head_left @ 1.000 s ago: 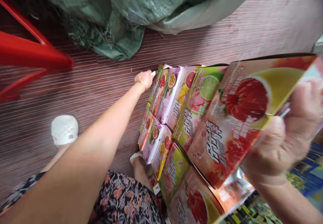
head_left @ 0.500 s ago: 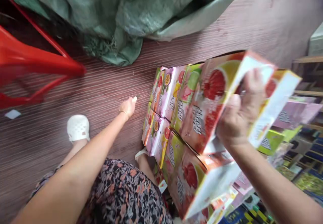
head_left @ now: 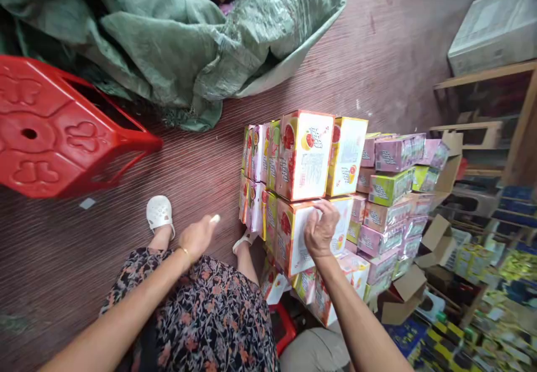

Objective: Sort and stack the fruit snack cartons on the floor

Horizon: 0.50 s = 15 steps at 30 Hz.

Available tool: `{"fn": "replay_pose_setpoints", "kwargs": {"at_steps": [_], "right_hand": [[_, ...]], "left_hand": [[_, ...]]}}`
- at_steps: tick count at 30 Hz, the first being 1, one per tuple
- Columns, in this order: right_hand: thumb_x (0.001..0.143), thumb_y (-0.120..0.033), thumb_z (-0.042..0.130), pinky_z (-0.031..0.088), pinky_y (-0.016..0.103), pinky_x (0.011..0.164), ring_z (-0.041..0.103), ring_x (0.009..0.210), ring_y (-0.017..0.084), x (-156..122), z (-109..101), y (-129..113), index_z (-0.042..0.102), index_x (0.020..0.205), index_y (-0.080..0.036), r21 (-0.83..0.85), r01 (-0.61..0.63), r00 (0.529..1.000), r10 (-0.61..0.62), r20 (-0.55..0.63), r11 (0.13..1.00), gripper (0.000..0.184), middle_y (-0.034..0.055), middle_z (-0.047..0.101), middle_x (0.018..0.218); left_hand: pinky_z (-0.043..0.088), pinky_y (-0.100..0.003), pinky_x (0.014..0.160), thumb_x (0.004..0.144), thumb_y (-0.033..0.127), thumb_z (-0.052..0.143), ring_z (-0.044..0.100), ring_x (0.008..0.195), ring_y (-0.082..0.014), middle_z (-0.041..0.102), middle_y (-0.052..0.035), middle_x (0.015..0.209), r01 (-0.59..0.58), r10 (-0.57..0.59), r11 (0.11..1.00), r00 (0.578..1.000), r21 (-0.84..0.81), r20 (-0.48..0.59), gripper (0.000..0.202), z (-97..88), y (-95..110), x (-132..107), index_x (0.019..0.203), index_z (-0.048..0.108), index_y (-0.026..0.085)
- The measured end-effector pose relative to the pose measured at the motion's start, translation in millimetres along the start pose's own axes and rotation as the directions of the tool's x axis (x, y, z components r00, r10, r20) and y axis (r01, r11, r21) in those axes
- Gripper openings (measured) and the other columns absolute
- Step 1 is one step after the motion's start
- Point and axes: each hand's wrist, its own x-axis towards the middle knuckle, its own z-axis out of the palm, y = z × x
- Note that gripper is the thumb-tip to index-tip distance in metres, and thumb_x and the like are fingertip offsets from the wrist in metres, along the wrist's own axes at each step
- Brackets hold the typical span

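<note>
A stack of colourful fruit-printed boxes (head_left: 306,159) stands on the floor in front of me. My right hand (head_left: 321,229) rests on the white top of a red grapefruit box (head_left: 296,232) in the lower row, fingers curled against it. My left hand (head_left: 199,236) hangs free above my floral dress (head_left: 201,316), holding nothing, fingers loosely apart, a short way left of the stack. Pink and green boxes (head_left: 392,193) are piled behind the front rows.
A red plastic stool (head_left: 54,131) lies on its side at left. A large green woven sack (head_left: 188,42) fills the top. Wooden shelves (head_left: 490,114) and open cardboard cartons (head_left: 436,238) stand at right. My white sandal (head_left: 159,212) is on the striped floor.
My right hand set the grapefruit box it carried onto the stack and now rests on a box top. My left hand drew back from the stack toward my lap. The view pulled back.
</note>
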Motion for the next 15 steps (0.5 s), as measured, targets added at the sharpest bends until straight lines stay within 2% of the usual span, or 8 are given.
{"fn": "replay_pose_setpoints", "kwargs": {"at_steps": [3, 6, 8, 10, 13, 15], "right_hand": [[0.095, -0.016, 0.045, 0.047, 0.047, 0.095, 0.052, 0.114, 0.024, -43.5, 14.6, 10.5, 0.051, 0.120, -0.021, -0.038, 0.025, 1.000, -0.024, 0.016, 0.999, 0.027, 0.0124, 0.055, 0.114], [0.094, -0.017, 0.044, 0.045, 0.049, 0.098, 0.050, 0.117, 0.025, -51.8, 31.5, 23.2, 0.052, 0.119, -0.022, -0.039, 0.015, 1.000, -0.015, -0.018, 0.999, 0.026, 0.0129, 0.054, 0.118], [0.095, -0.018, 0.043, 0.045, 0.049, 0.098, 0.051, 0.117, 0.025, -49.7, 36.1, 30.6, 0.054, 0.116, -0.021, -0.031, 0.012, 0.999, -0.013, -0.033, 0.999, 0.024, 0.0134, 0.054, 0.118], [0.095, -0.020, 0.042, 0.044, 0.049, 0.098, 0.051, 0.116, 0.025, -48.1, 36.5, 37.0, 0.055, 0.114, -0.021, -0.020, 0.008, 0.999, -0.009, -0.045, 1.000, 0.023, 0.0139, 0.054, 0.118], [0.095, -0.023, 0.041, 0.042, 0.048, 0.099, 0.050, 0.116, 0.025, -49.0, 36.1, 44.7, 0.056, 0.112, -0.020, 0.014, -0.010, 0.997, 0.011, -0.074, 1.000, 0.023, 0.0144, 0.054, 0.119], [0.095, -0.024, 0.040, 0.042, 0.048, 0.099, 0.050, 0.115, 0.025, -50.1, 37.5, 47.7, 0.057, 0.110, -0.020, 0.032, -0.032, 0.996, 0.034, -0.084, 0.999, 0.023, 0.0143, 0.054, 0.119]], "left_hand": [[0.043, -0.030, 0.072, 0.102, 0.044, 0.021, 0.070, 0.099, -0.0259, 0.074, -0.0102, 0.103, -0.158, 0.157, 0.987, 0.987, 0.025, 0.025, 0.044, 11.8, 60.8, -14.6, 0.113, 0.058, 0.024], [0.043, -0.031, 0.073, 0.102, 0.044, 0.021, 0.069, 0.099, -0.0256, 0.074, -0.0101, 0.103, -0.275, 0.272, 0.961, 0.959, -0.031, -0.081, 0.045, 27.8, 117.0, -10.3, 0.113, 0.060, 0.024], [0.044, -0.031, 0.074, 0.102, 0.045, 0.021, 0.069, 0.100, -0.0256, 0.074, -0.0104, 0.104, -0.301, 0.289, 0.952, 0.943, -0.054, -0.165, 0.046, 35.8, 142.6, -1.7, 0.113, 0.061, 0.023], [0.045, -0.031, 0.075, 0.102, 0.047, 0.021, 0.068, 0.101, -0.0254, 0.073, -0.0105, 0.105, -0.310, 0.290, 0.949, 0.929, -0.055, -0.229, 0.048, 40.4, 157.4, 6.0, 0.112, 0.062, 0.023], [0.045, -0.032, 0.075, 0.102, 0.047, 0.021, 0.068, 0.102, -0.0272, 0.073, -0.0113, 0.104, -0.306, 0.280, 0.951, 0.908, -0.038, -0.312, 0.049, 47.3, 166.6, 11.0, 0.113, 0.062, 0.022], [0.045, -0.034, 0.076, 0.102, 0.047, 0.021, 0.068, 0.102, -0.0288, 0.073, -0.0124, 0.104, -0.294, 0.265, 0.955, 0.897, -0.029, -0.353, 0.049, 61.7, 170.4, 10.5, 0.114, 0.061, 0.022]]}}
